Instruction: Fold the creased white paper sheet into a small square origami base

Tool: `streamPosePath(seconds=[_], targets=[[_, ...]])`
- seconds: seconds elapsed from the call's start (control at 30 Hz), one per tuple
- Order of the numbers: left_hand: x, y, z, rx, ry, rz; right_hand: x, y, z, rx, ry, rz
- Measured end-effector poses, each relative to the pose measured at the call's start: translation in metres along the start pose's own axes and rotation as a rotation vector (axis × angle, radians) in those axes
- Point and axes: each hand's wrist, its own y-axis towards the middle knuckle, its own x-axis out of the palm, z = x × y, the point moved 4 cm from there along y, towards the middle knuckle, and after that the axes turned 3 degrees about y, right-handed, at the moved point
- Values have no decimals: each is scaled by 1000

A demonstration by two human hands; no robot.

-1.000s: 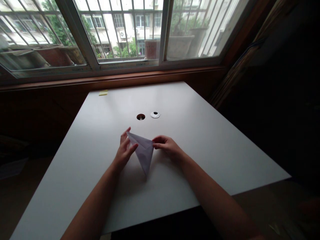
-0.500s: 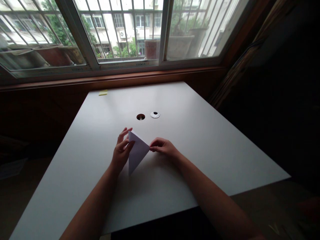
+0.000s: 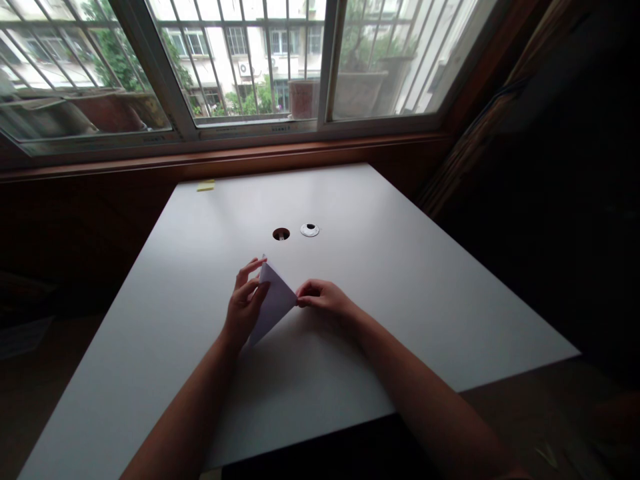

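Your folded paper (image 3: 276,301) stands tilted between your two hands over the middle of the counter (image 3: 380,287), its long axis running from the far top corner down toward you, and neither hand is nearer, since both touch it. Your left hand (image 3: 244,305) clasps the left side between thumb and fingers, while the fingers of your right hand (image 3: 324,297) pinch the right-hand corner. You see no writing on the paper, and the small print on the window frame (image 3: 240,131) is too blurred to read.
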Motion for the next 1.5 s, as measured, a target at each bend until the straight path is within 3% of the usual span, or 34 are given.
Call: streamPosePath(seconds=[0.2,0.33,0.6,1.03,1.27,1.37,1.5], targets=[[-1,2,-2,-56,-71,-4,-1,-2,-4,25,88,18],[-2,3,-12,-94,-50,-10,-3,-4,-7,23,166,99],[9,-5,-34,-444,-318,-163,-10,-2,-4,-61,190,219],[15,-5,-27,-397,-374,-203,-10,-4,-10,-101,161,225],[13,-9,-28,-326,-235,-250,-9,-6,-16,-54,157,234],[15,-9,-26,-380,-344,-246,-7,-5,-14,-55,150,179],[17,-6,-25,-439,-530,-152,-3,-2,-8,-55,112,94]])
